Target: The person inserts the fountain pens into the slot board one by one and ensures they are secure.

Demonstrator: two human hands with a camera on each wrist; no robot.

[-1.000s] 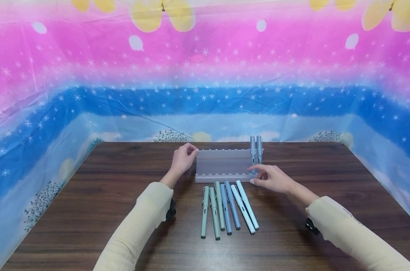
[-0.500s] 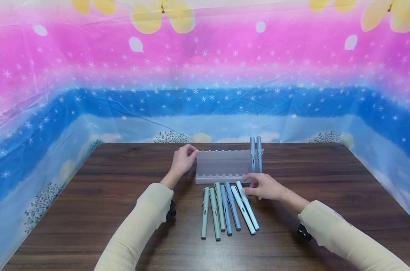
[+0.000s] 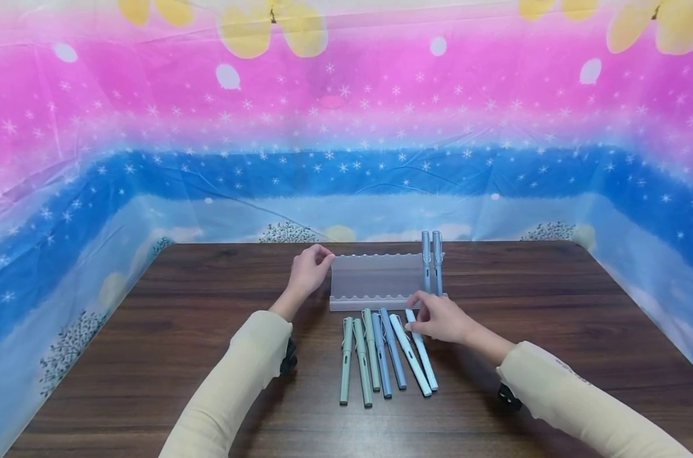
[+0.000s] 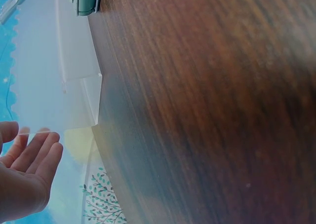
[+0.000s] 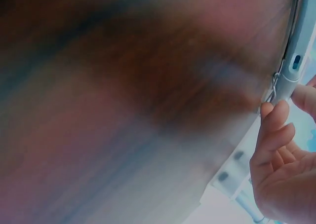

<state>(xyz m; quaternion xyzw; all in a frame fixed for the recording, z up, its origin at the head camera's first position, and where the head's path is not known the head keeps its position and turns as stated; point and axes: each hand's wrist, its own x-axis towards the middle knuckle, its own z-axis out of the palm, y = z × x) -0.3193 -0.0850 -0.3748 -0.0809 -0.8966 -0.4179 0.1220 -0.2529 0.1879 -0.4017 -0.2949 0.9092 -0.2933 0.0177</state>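
Note:
My left hand (image 3: pixel 308 273) pinches the upper left corner of a translucent pen stand (image 3: pixel 375 280) with notched edges. In the left wrist view, thumb and fingers of the left hand (image 4: pixel 29 177) sit either side of its clear edge. My right hand (image 3: pixel 442 319) pinches a pale blue pen (image 3: pixel 425 362) by its capped end, just in front of the stand; the right wrist view shows thumb and fingertips of that hand (image 5: pixel 281 169) at the cap by the clip. Two grey-blue pens (image 3: pixel 426 257) lean upright in the stand's right end.
Left of the pinched pen, another pale blue pen (image 3: pixel 412 356), two darker blue pens (image 3: pixel 383 359) and several green pens (image 3: pixel 362 366) lie in a row on the brown wooden table (image 3: pixel 209 356). A patterned cloth (image 3: pixel 346 172) hangs behind and at both sides.
My right hand has moved from the stand's front right end down and left to the rightmost pale blue pen, whose capped end has shifted slightly right. The left hand stays at the corner.

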